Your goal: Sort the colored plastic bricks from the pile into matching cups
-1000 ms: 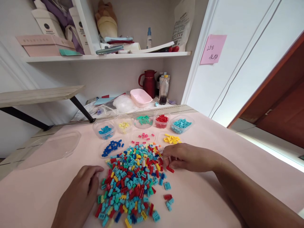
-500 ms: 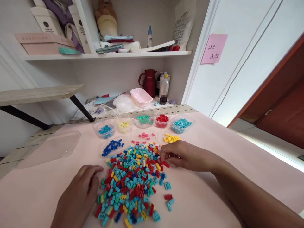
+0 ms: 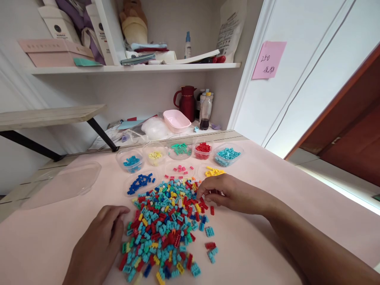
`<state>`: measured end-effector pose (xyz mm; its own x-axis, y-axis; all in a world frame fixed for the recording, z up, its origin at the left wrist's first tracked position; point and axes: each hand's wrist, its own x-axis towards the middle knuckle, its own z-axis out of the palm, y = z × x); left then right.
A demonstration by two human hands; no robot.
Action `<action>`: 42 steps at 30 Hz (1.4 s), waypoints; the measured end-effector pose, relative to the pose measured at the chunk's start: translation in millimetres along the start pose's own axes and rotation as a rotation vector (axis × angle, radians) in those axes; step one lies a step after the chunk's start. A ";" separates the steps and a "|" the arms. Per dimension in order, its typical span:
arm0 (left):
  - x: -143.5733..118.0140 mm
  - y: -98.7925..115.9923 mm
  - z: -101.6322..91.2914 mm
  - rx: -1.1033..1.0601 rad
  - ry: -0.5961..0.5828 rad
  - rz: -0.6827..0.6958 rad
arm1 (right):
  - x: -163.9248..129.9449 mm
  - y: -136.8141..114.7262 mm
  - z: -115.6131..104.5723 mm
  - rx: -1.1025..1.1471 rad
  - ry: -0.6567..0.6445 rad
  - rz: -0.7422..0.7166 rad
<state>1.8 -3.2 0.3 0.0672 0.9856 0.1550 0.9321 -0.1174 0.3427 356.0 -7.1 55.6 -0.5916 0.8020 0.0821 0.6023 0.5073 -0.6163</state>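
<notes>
A heap of small toy building bricks [image 3: 166,221] in turquoise, red, blue, yellow and green lies on the pink tabletop. My left hand [image 3: 99,237] rests on the table left of the heap, loosely bent, thumb apart from the fingers, holding nothing visible. At the heap's upper right edge, the curved fingers of my right hand [image 3: 221,190] touch bricks; index finger and thumb stand apart, with no brick visible between them. A single red brick [image 3: 212,210] lies just below this hand. Farther down are a turquoise brick [image 3: 209,231] and another red brick [image 3: 210,245].
Behind the heap stand clear containers of sorted bricks: dark blue [image 3: 141,184], blue [image 3: 131,162], pale yellow [image 3: 154,156], green [image 3: 181,149], red [image 3: 203,149], turquoise [image 3: 227,155], pink [image 3: 179,170] and yellow [image 3: 214,171]. A clear lid [image 3: 63,184] lies left. A pink basin [image 3: 177,121] sits farther back.
My right hand has shifted slightly left over the heap's edge. The red brick by its fingertips now lies separate on the table below the hand. My left hand stays put.
</notes>
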 end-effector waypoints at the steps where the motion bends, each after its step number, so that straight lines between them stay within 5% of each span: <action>1: -0.3 1.3 -0.8 0.000 0.002 0.000 | 0.1 -0.6 0.0 0.001 -0.008 -0.008; 42: -3.5 5.4 -0.4 0.042 -0.013 0.006 | -1.2 -4.4 11.3 -0.188 -0.136 -0.091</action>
<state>6.5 -7.4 2.0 0.0772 0.9865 0.1445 0.9459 -0.1183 0.3023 348.0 -13.9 49.4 -0.7069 0.7071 0.0162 0.6251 0.6353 -0.4535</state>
